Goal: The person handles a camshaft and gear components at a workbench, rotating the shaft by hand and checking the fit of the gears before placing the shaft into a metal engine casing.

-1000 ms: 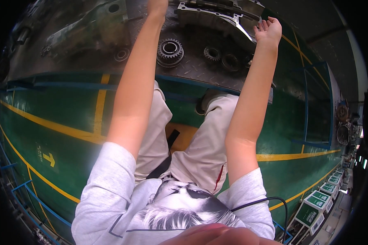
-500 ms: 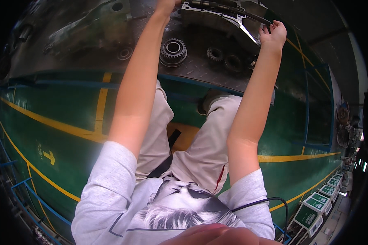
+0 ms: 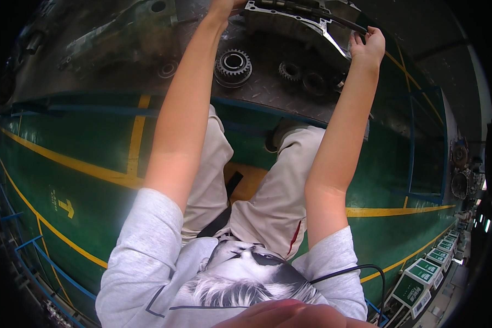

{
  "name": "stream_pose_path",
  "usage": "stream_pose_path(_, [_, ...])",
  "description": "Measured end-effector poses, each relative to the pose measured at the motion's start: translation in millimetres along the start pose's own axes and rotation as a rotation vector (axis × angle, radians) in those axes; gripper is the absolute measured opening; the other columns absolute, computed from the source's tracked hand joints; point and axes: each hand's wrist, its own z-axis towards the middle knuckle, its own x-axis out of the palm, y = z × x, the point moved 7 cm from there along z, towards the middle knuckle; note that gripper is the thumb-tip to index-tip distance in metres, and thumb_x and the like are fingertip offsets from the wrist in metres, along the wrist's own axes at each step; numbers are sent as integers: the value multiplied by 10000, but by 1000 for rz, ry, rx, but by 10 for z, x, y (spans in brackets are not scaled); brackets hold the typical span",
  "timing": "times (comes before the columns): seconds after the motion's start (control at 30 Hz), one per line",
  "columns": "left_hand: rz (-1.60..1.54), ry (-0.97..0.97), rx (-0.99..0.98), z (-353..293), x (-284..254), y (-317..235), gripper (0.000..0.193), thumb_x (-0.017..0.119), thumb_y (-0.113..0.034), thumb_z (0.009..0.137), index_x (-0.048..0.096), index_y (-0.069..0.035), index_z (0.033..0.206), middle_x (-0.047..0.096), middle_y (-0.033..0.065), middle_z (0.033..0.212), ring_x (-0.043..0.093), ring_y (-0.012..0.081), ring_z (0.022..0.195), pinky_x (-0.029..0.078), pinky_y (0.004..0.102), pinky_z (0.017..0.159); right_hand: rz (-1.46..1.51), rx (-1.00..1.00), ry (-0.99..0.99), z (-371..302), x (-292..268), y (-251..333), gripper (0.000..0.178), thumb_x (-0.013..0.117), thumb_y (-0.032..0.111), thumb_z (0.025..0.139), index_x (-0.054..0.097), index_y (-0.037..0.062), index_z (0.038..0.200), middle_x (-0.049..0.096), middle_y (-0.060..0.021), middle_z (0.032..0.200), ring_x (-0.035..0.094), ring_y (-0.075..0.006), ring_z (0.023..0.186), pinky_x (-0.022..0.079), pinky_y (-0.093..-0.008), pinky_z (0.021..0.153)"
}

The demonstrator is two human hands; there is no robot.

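Note:
A metal gearbox housing [image 3: 328,34] with a bright, bolt-holed flange lies at the top of the view, on the far part of the workbench. Across its upper side runs a dark rod [image 3: 349,24], slanting down to the right. The fingers of my right hand [image 3: 369,48] are curled at the rod's right end and grip it. My left hand [image 3: 222,9] reaches to the housing's left end; the top edge of the picture cuts off its fingers, so its hold is hidden. Between my forearms a large toothed gear [image 3: 233,64] lies on the bench.
A smaller gear [image 3: 289,71] and a dark ring [image 3: 314,83] lie right of the large gear. Left of my left forearm are a pale ring [image 3: 168,69] and a big casing [image 3: 131,38]. The steel bench top [image 3: 262,94] has a blue front edge. Boxes [image 3: 415,287] stand at lower right.
Both hands stay at the housing with almost the same pose. The bench, parts and hands sit slightly farther right in the view.

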Motion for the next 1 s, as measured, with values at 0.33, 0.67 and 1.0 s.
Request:
stream_pose_path(0.33, [79,-32,22,35,94,35,604,481,-435,891,518,81,1202,658,168,1042,628,239,882,488,329,756,-57,-43,-39,60,-91,25,285,554,81,811,473,-37,1057,540,-142,1002,571,-248,914,444,-412,913])
stream_pose_path(0.67, [44,-69,13,8,60,17,557,473,-414,892,545,61,1174,671,164,992,643,255,835,505,352,711,-215,-156,-16,-123,-7,85,155,573,60,777,557,-29,903,561,-100,840,561,-209,707,483,-336,609])
stream_pose_path(1.0, [37,-87,24,9,48,16,488,474,-387,876,602,29,1096,680,134,902,642,249,757,502,356,673,-267,-231,-33,-91,7,83,152,603,77,770,571,-29,874,501,-36,716,450,-133,616,390,-308,607])
